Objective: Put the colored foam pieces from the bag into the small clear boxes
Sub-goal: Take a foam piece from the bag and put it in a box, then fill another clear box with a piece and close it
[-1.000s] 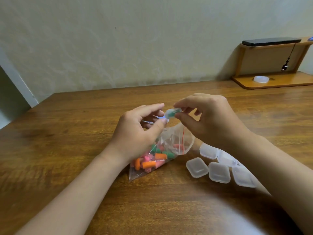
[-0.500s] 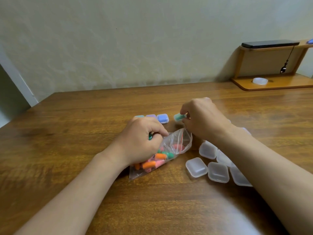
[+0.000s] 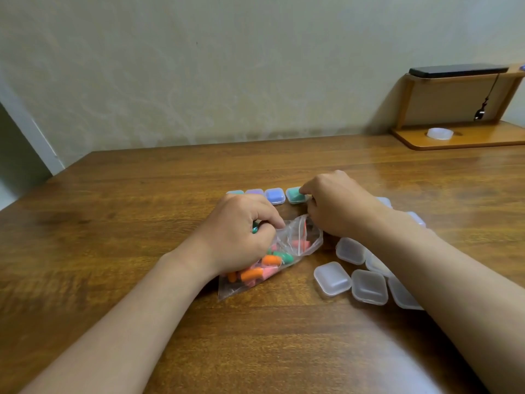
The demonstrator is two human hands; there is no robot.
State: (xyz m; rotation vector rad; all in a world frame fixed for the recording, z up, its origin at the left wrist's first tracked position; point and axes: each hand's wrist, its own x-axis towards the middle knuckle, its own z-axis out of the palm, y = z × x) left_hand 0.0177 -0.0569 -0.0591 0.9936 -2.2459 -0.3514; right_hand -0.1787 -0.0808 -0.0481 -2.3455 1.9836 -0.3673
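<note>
From the head camera: wooden table [image 3: 142, 223] against a pale wall, both forearms reaching in from the near edge. Left hand [image 3: 241, 231] with fingers curled round a green foam piece [image 3: 254, 227], thumb down on the open mouth of the clear bag [image 3: 308, 237]. Bag lying flat at the table's middle, partly under that hand, with orange, green and pink foam pieces [image 3: 272, 260] inside. Right hand [image 3: 338, 206] just beyond the bag, well apart from nothing but close beside the left, fingers curled, index tip touching the right corner of the green-filled box [image 3: 295, 194]; impossible to tell whether pinching it or only touching. Green-filled box closed and set on the table at the right end of a row, just beside a blue-filled box [image 3: 274, 195], then a lilac box [image 3: 254, 191] and a pale teal box [image 3: 235, 192], the last two half hidden behind the left hand. To the right of the bag, a cluster of empty clear boxes [image 3: 331, 279], some under the right forearm. Far right at the rear, a wooden shelf [image 3: 483, 142] with a tape roll [image 3: 439, 133] on its base and a dark phone [image 3: 457, 71] on top
</note>
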